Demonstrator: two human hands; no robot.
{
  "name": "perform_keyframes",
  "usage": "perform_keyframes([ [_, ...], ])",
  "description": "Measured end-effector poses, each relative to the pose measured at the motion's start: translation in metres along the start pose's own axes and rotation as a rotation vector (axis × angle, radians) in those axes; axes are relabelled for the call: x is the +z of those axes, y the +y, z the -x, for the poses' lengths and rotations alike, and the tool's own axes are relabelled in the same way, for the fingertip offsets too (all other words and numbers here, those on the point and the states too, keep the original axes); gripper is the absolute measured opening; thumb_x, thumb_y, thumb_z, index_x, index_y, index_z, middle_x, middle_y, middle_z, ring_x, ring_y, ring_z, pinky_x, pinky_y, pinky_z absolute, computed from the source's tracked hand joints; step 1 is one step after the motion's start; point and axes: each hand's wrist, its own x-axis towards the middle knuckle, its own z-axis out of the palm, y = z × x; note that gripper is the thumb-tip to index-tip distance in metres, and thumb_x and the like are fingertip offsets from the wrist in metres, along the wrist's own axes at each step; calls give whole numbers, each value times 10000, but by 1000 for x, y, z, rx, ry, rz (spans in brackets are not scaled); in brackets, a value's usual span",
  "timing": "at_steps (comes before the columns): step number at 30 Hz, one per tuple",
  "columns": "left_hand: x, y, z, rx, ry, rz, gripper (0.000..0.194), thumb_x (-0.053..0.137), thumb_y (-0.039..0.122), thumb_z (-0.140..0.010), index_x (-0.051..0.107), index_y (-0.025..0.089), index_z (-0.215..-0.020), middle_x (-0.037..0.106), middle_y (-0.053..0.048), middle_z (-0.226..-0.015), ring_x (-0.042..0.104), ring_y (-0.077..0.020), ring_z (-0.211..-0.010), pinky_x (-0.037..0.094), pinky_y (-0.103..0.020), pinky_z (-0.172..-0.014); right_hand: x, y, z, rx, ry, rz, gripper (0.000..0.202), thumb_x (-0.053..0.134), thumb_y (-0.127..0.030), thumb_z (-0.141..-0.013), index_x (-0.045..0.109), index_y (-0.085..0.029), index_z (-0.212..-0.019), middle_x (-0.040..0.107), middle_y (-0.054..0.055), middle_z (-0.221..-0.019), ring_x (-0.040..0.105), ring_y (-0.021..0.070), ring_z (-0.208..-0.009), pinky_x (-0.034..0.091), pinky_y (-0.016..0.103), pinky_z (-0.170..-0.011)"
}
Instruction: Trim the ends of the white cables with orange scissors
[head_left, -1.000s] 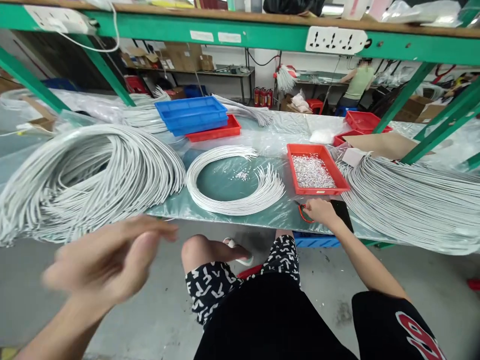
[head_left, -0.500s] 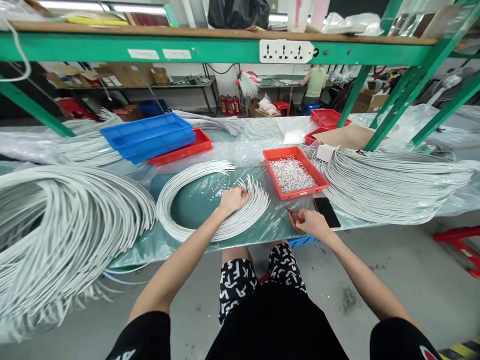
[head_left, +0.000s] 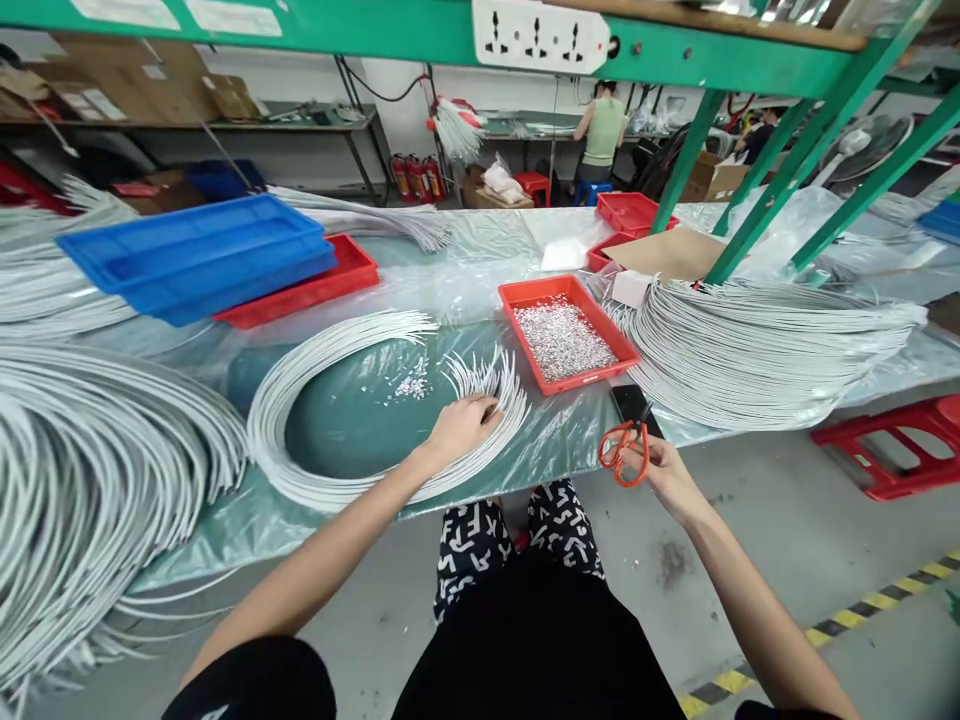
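Observation:
A curved bundle of thin white cables [head_left: 270, 420] lies on the green table cover in front of me. My left hand [head_left: 466, 425] rests at the bundle's right end, with its fingers curled round some of the cables just below their loose ends; the fingertips are partly hidden. At the table's front edge my right hand [head_left: 664, 470] grips the orange handles of scissors [head_left: 624, 462], whose dark blades point up and away. Beneath the blades lies a black phone [head_left: 628, 400]. Small light scraps [head_left: 411, 386] are scattered inside the curve of the bundle.
A red tray [head_left: 585, 382] of small silvery pieces stands beyond my hands. More cable bundles lie at the left [head_left: 97, 480] and right [head_left: 765, 350]. Blue trays [head_left: 202, 255] sit on a red tray at the back left. A green shelf beam [head_left: 375, 40] crosses overhead.
My right hand has lifted and turned the scissors, so their blades now point upward over the phone. My left hand stays at the cable ends. The view has shifted right and down.

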Motion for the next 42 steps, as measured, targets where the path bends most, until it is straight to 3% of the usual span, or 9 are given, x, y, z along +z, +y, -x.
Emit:
perform_keyframes([
  [3,3,-8,14,-136,94,-49,552,390,490,-997,534,120,-1381,577,-185,-1403,544,-361,-1284,464,-448,-1018,8,-2,-2,-27,9,14,412,721,-525,-852,710,-193,-1098,747,84,-893,689,222,-837,555,343,-765],
  [5,7,-13,22,-220,52,-17,701,380,541,-990,393,50,-1490,494,-249,-1481,492,-411,-1343,421,-511,-1071,13,0,-2,-49,23,2,415,721,-522,-853,706,-198,-1113,745,85,-888,692,230,-852,559,346,-765],
  [9,19,-14,29,-181,-11,188,811,396,585,-973,258,41,-1558,364,-252,-1591,406,-382,-1449,345,-478,-1169,25,4,1,-97,52,-8,432,716,-533,-853,702,-196,-1124,737,85,-876,673,218,-785,558,346,-719],
  [17,23,-5,44,33,95,215,550,406,356,-987,435,156,-1498,501,-114,-1537,501,-291,-1394,359,-443,-1192,43,-4,11,-107,26,-10,399,709,-514,-866,707,-200,-1112,715,68,-872,654,202,-811,535,315,-724],
  [23,22,-10,60,171,69,239,557,389,206,-956,436,170,-1510,510,-92,-1533,505,-272,-1391,393,-449,-1181,59,-15,3,-121,38,-19,411,713,-513,-859,697,-192,-1116,703,58,-867,616,176,-740,490,291,-654],
  [30,24,-10,85,266,78,294,520,367,178,-965,484,193,-1471,540,-93,-1502,516,-236,-1383,404,-425,-1190,85,-21,-11,-153,-22,28,437,704,-536,-856,702,-181,-1110,709,61,-852,645,201,-800,507,324,-752],
  [34,23,-14,74,183,142,378,514,421,271,-975,450,189,-1481,529,-110,-1488,548,-254,-1340,454,-394,-1130,90,-19,-13,-146,-30,32,438,702,-537,-858,696,-184,-1116,715,58,-858,614,177,-729,491,309,-699],
  [38,23,-24,44,-1,181,445,483,487,306,-947,514,173,-1410,586,-122,-1383,669,-233,-1112,520,-357,-994,86,-18,-6,-141,-19,-8,424,708,-522,-861,692,-186,-1119,718,52,-862,582,148,-659,487,304,-680],
  [42,22,-31,13,-88,166,446,432,566,321,-904,618,128,-1288,674,-143,-1171,684,-271,-1001,509,-394,-958,73,-17,8,-141,54,-13,394,714,-496,-865,696,-184,-1104,715,52,-860,569,138,-647,484,297,-671],
])
